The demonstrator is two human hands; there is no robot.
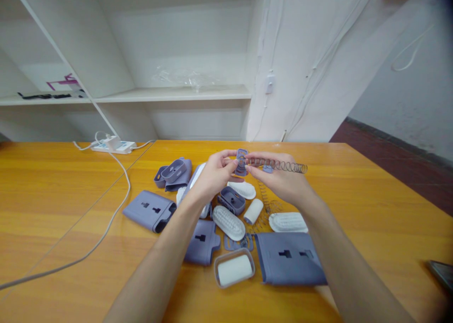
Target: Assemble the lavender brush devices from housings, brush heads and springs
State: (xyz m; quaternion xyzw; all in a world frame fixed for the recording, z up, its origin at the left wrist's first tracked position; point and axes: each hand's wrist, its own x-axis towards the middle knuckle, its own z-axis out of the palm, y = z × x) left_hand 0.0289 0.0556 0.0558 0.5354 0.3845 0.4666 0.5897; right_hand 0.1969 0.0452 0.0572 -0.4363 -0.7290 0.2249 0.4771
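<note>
Joint of spring [283, 165] and purple piece [242, 162], inside the grip: partly covered by fingertips [234, 162], unresolved. Dark flat object [442, 272], far right of grip: cropped, blurred.

Left hand [212, 174], right hand [281, 179] raised, fingertips meeting, pinch grip.

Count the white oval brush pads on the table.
3. First brush pad just below the left hand, which pinches a small purple part; second left of the white roller; third right of it, near the right hand holding the spring. More may hide under the arms.
</note>
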